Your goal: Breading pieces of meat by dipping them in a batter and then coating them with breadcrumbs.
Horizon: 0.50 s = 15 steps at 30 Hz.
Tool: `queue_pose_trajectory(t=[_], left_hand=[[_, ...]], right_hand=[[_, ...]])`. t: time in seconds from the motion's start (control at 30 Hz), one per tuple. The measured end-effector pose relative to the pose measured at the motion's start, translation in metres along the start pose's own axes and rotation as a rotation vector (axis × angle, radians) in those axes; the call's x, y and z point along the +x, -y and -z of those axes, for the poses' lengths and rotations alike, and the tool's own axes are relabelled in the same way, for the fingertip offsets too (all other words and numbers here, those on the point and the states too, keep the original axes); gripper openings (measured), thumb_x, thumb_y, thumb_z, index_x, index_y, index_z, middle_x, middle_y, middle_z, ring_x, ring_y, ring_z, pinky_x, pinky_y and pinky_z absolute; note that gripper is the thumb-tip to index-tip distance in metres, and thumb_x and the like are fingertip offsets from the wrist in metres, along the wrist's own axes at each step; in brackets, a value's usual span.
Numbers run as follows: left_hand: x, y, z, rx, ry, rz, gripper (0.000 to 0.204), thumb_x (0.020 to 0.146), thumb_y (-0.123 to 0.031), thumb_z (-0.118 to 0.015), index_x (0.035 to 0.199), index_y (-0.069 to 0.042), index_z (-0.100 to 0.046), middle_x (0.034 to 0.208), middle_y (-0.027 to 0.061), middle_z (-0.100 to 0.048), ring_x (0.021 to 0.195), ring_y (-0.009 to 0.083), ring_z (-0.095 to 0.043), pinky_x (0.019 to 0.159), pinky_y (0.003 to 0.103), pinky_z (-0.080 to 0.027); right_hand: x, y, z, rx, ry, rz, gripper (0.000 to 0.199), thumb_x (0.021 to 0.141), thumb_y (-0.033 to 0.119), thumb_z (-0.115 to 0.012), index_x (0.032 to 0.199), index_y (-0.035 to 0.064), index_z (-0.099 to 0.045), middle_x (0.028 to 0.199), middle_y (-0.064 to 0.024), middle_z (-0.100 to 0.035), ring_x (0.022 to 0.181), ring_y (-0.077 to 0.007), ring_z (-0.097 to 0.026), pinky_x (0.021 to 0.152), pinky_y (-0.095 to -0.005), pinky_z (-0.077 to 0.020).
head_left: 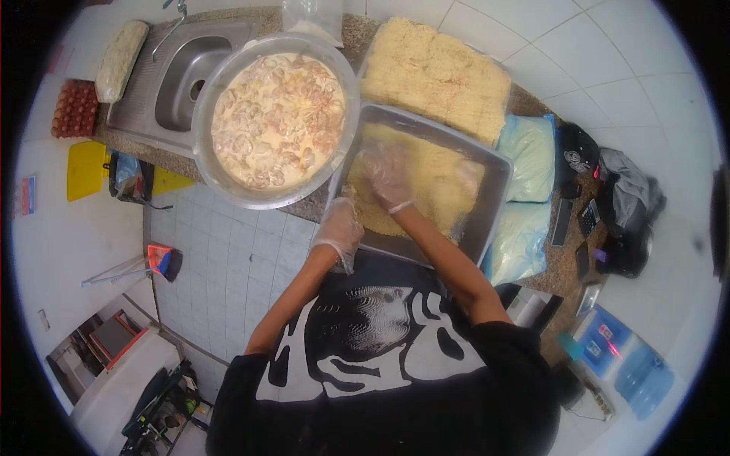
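Note:
A grey plastic tub (493, 220) with yellowish breadcrumbs (433, 163) spread over its bottom stands in front of me. My left hand (340, 226), in a clear plastic glove, grips the tub's left rim. Inside the tub, my right hand (389, 178), gloved the same way, is low over the crumbs; motion smears its fingers. To its right lies a pale, crumb-dusted piece of food (465, 178), perhaps chicken. Left of the tub, a large metal basin (202, 144) holds raw meat pieces (277, 121) in creamy liquid.
Behind the tub is a tray heaped with crumb-coated pieces (433, 76). Pale filled plastic bags (525, 171) lie to its right, near a phone (561, 222) and a calculator (588, 218). A steel sink (179, 99) and egg trays (74, 109) are at the left.

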<state>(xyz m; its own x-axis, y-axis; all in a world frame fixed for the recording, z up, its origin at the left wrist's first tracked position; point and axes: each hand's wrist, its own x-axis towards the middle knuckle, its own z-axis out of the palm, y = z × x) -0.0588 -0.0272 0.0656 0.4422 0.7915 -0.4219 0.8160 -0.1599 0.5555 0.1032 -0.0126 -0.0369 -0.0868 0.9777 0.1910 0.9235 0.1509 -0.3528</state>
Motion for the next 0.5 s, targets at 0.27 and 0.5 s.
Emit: queue_pose_trajectory(t=[0.27, 0.5], left_hand=[[0.006, -0.001, 0.000, 0.014, 0.109, 0.083, 0.048, 0.077, -0.008, -0.051, 0.124, 0.003, -0.045, 0.106, 0.0280, -0.052, 0.104, 0.0442, -0.050, 0.092, 0.046, -0.041], [0.061, 0.002, -0.038, 0.225, -0.165, -0.160, 0.067, 0.069, -0.001, -0.058, 0.133, 0.005, -0.038, 0.129, 0.0274, -0.047, 0.120, 0.0421, -0.044, 0.105, 0.041, -0.033]], right_hand=[[-0.014, -0.024, 0.035, -0.206, 0.005, -0.276, 0.048, 0.090, 0.048, -0.044, 0.129, 0.0210, -0.051, 0.133, -0.0158, -0.045, 0.126, -0.0330, -0.038, 0.105, -0.0570, -0.0228], [-0.018, -0.063, 0.046, 0.050, -0.066, -0.450, 0.043, 0.089, 0.036, -0.050, 0.122, 0.0078, -0.055, 0.106, -0.0158, -0.057, 0.096, -0.0327, -0.054, 0.092, -0.0501, -0.0392]])
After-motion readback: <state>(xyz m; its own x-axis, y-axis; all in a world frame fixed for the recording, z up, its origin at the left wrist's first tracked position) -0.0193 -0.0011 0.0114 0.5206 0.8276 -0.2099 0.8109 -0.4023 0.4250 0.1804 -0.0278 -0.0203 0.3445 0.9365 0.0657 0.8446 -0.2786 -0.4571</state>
